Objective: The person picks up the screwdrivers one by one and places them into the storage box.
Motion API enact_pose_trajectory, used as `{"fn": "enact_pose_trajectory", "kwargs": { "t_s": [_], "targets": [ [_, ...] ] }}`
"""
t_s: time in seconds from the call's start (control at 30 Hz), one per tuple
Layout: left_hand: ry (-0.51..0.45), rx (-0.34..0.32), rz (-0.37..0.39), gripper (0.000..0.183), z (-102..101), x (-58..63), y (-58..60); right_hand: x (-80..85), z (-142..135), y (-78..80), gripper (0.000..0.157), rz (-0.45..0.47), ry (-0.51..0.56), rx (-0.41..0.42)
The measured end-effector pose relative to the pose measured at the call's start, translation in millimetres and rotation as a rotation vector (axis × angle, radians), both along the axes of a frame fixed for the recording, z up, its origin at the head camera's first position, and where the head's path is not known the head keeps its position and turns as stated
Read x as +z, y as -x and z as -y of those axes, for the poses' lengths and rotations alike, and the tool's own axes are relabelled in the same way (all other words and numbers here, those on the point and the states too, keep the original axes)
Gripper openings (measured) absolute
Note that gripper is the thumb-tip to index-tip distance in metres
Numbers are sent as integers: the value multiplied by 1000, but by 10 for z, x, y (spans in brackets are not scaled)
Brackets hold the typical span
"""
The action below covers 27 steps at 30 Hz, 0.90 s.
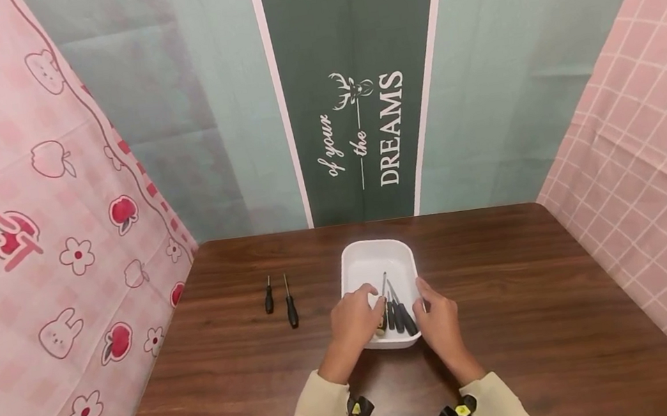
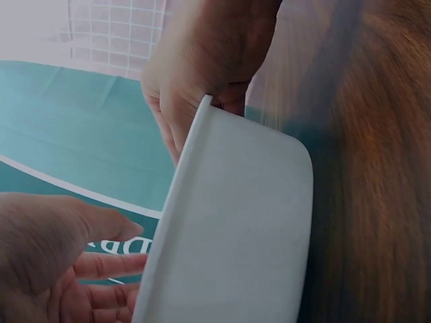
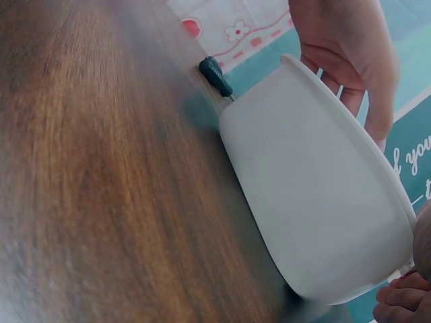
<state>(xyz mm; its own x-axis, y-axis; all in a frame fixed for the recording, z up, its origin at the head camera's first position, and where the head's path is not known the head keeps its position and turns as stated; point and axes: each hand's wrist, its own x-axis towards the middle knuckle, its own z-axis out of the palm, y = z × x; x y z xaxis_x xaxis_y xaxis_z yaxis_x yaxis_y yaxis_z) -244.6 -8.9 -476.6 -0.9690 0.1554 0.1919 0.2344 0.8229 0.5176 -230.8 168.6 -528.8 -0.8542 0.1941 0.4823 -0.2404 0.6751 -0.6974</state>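
A white plastic box [image 1: 376,258] sits on the table, its near end holding several screwdrivers [image 1: 399,319] with black handles. One screwdriver [image 1: 381,329] among them has a yellow and black handle. My left hand [image 1: 354,318] reaches over the left wall, fingers above the box's inside beside that handle. In the left wrist view its thumb and fingers stand apart, with fingertips partly hidden behind the rim. With thumb and fingers across the right wall, my right hand [image 1: 438,316] grips the box. The right wrist view shows the box wall [image 3: 310,188] between the two hands.
Left of the box lie a short black screwdriver [image 1: 268,299] and a longer black screwdriver [image 1: 292,310], tips pointing away. The brown wooden table [image 1: 506,269] ends at a green cloth backdrop [image 1: 343,38]. Pink patterned cloths hang on both sides.
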Motion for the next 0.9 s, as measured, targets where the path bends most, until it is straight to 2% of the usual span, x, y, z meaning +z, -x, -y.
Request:
{"fn": "enact_pose_trajectory", "kwargs": {
  "t_s": [0.2,0.53,0.67,0.9],
  "targets": [
    [-81,-20,-50,14,78,-64,8,-3,-2,2,40,-2,7,-3],
    [-248,-37,-44,10,174,-101,23,-36,-4,9,40,-28,3,-6],
    [-282,-44,-38,11,206,-120,17,-30,-8,6,40,-19,1,-9],
    [-367,-40,-70,16,261,-138,19,-33,-4,7,39,-15,20,-4]
  ]
}}
